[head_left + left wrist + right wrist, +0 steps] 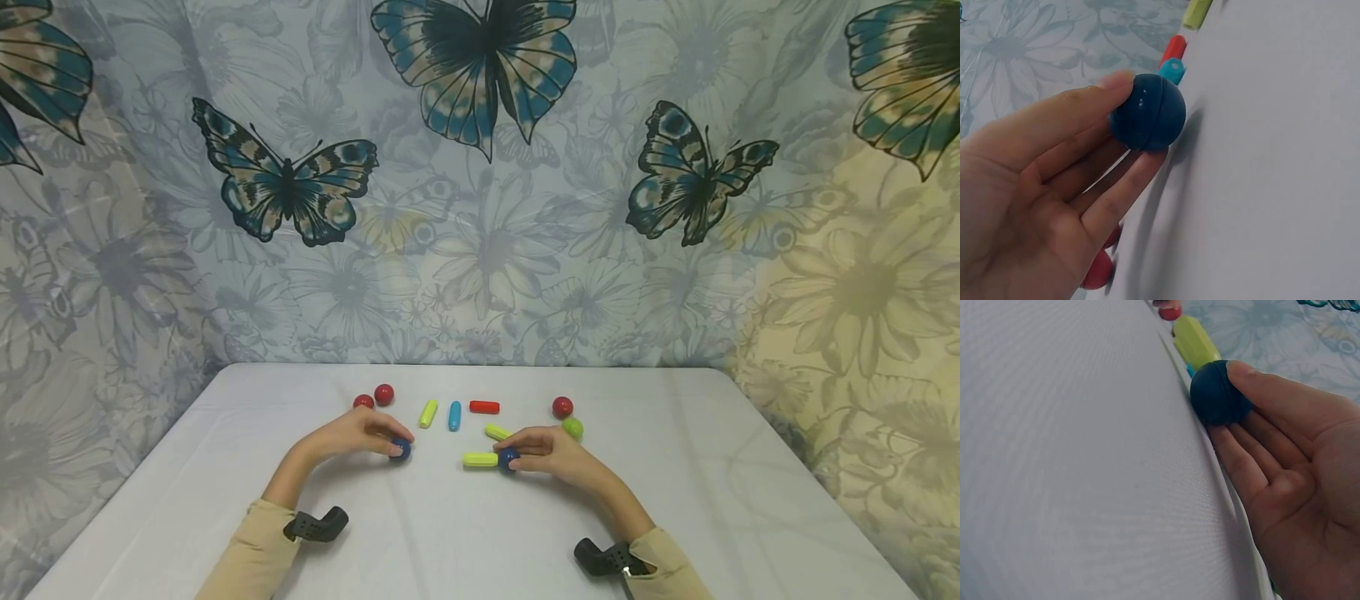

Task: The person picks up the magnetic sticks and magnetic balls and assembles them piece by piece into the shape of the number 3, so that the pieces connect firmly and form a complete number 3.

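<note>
One blue ball (405,451) sits pinched between thumb and fingers of the left hand (362,434), two red balls (384,394) just beyond that hand, while the right hand (557,454) likewise pinches another blue ball (507,460), a yellow-green stick (480,460) just past its fingertips.

Your head camera looks forward and down from farthest back, taking in the white cloth-covered table (420,533) and the grey-blue butterfly-printed backdrop (491,250). Your left-wrist camera sits close, facing along your left hand (1054,181) to a glossy dark-blue ball (1159,115), the tabletop filling its right side; your right-wrist camera faces as closely along your right hand (1297,475), tabletop at left, sharing the lime-yellow ridged stick (1195,340) with the head view.
</note>
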Motion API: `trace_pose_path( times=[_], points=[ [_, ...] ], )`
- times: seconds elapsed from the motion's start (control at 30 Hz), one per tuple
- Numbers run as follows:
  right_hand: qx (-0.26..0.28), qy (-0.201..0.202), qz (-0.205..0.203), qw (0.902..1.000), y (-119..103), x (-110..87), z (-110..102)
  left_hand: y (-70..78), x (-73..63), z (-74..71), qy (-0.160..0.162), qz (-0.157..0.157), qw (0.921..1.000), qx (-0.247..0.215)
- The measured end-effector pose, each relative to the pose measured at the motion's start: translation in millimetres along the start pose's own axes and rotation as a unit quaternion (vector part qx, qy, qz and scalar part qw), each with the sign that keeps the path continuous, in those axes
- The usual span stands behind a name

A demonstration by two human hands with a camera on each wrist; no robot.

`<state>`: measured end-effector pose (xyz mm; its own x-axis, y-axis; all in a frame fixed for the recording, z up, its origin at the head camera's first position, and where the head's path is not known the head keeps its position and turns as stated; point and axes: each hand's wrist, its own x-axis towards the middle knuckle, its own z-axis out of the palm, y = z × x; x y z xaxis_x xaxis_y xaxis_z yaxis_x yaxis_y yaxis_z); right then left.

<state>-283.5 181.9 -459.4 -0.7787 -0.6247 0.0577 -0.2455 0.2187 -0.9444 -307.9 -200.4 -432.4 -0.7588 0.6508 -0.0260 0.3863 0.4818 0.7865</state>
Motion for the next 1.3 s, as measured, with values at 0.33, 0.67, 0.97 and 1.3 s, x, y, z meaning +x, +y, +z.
trace_pose_path(
  times=[0.33,0.67,0.97,1.3],
  points=[
    [0.005,0.004,0.008,1.0,-2,-0.8,1,12.6,8.0,13.4,0.012,0.018,0.9998,0.006],
    [0.004,0.004,0.012,0.9999,-1,0.1,1,8.9,18.4,26.0,0.026,0.036,0.9988,-0.018],
    [-0.002,0.008,0.017,0.9998,-3,0.1,2,8.5,26.8,36.4,0.03,0.051,0.9979,-0.024],
    [-0.003,0.009,0.015,0.9999,-2,1.0,1,14.5,31.5,45.8,0.024,0.055,0.9959,-0.067]
  ],
)
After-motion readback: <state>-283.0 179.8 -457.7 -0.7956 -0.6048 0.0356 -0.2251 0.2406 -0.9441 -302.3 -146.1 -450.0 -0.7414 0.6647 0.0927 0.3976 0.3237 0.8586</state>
